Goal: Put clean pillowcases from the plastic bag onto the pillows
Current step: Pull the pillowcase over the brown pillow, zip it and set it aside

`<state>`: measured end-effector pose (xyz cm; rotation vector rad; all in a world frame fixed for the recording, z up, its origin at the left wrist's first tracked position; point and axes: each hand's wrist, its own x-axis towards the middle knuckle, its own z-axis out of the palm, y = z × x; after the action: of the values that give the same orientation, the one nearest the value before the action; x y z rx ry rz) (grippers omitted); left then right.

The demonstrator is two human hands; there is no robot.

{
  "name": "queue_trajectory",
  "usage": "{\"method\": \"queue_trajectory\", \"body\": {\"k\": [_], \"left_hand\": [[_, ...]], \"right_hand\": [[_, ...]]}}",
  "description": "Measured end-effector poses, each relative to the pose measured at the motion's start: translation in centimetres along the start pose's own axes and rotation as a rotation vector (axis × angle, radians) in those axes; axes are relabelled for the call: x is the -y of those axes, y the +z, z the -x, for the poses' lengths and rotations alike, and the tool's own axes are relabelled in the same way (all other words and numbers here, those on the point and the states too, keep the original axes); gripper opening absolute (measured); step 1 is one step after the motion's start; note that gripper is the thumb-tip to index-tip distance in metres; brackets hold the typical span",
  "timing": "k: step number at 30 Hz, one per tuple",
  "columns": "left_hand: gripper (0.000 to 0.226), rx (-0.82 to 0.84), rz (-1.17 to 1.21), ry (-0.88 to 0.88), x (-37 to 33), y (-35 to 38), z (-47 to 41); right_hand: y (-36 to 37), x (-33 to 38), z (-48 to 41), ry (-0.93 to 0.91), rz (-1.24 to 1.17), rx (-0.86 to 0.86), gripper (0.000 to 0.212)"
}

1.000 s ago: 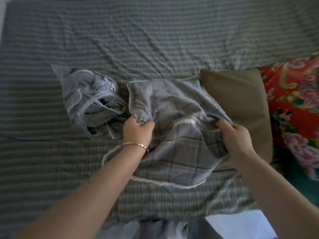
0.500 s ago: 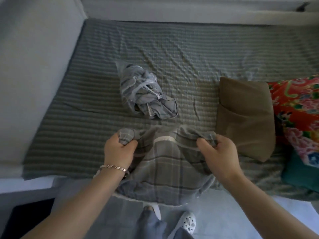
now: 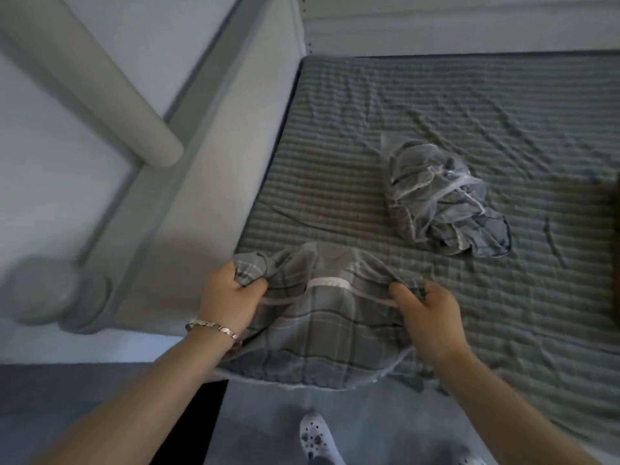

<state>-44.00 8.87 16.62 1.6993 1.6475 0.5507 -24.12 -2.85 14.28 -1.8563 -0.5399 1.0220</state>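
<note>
A grey plaid pillowcase (image 3: 322,333) hangs over the near corner of the bed. My left hand (image 3: 231,297) grips its bunched left edge, and my right hand (image 3: 427,317) grips its right edge. A white strip runs across the cloth between my hands. Further back on the bed lies a clear plastic bag (image 3: 439,196) with more grey plaid fabric bunched inside and spilling out of it. Only a brown sliver of the pillow (image 3: 616,203) shows at the right frame edge.
The bed (image 3: 436,112) has a green-grey striped cover. A pale headboard or bed frame (image 3: 208,156) with a round post (image 3: 100,88) stands to the left. My white clog (image 3: 317,437) shows on the floor below the pillowcase.
I have pulled the pillowcase toward the near edge of the bed with both hands. The view swung left, so the brown pillow and the floral cushion slid out to the right.
</note>
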Motion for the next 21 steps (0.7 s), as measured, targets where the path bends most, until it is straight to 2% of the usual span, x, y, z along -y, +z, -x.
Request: {"method": "queue_trajectory", "body": {"k": [2,4,6,7,10,12,14,16,17,19,21], "left_hand": [[0.014,0.073,-0.220,-0.032,3.4,-2.7,-4.8],[0.026,0.221,-0.515,-0.064,5.7,-3.9,-8.6],[0.032,0.344,-0.656,-0.138,7.0,-3.9,-11.7],[0.030,0.358,-0.639,-0.156,7.4,-3.4,-13.1],[0.009,0.274,-0.337,-0.211,8.0,-0.7,-18.0],[0.012,0.271,-0.240,-0.277,7.8,1.4,-21.9],[0.027,0.243,-0.189,-0.305,6.3,2.9,-26.7],[0.039,0.157,-0.121,-0.246,3.5,4.0,-33.1],[0.042,0.119,-0.071,-0.195,1.8,4.4,-36.7],[0.047,0.060,-0.029,-0.083,-1.7,5.0,-42.6],[0.040,0.035,-0.171,0.040,-2.4,6.2,-46.3]], "right_hand": [[5.4,0.5,-1.6,0.084,0.005,0.021,0.029],[9.2,0.6,-3.3,0.134,0.075,0.090,0.030],[12.3,0.8,-5.2,0.149,0.173,0.155,0.031],[13.5,1.0,-6.2,0.164,0.189,0.171,0.031],[15.9,1.3,-10.3,0.176,0.239,0.153,0.034],[17.0,1.6,-13.5,0.133,0.291,0.144,0.034],[17.5,3.0,-17.3,0.044,0.284,0.105,0.031],[17.6,5.3,-23.6,-0.043,0.205,0.028,0.027],[17.7,6.8,-27.0,-0.047,0.136,0.043,0.028],[17.6,9.3,-33.1,-0.002,0.051,0.152,0.034],[18.0,10.3,-37.9,-0.029,0.145,0.255,0.034]]}}
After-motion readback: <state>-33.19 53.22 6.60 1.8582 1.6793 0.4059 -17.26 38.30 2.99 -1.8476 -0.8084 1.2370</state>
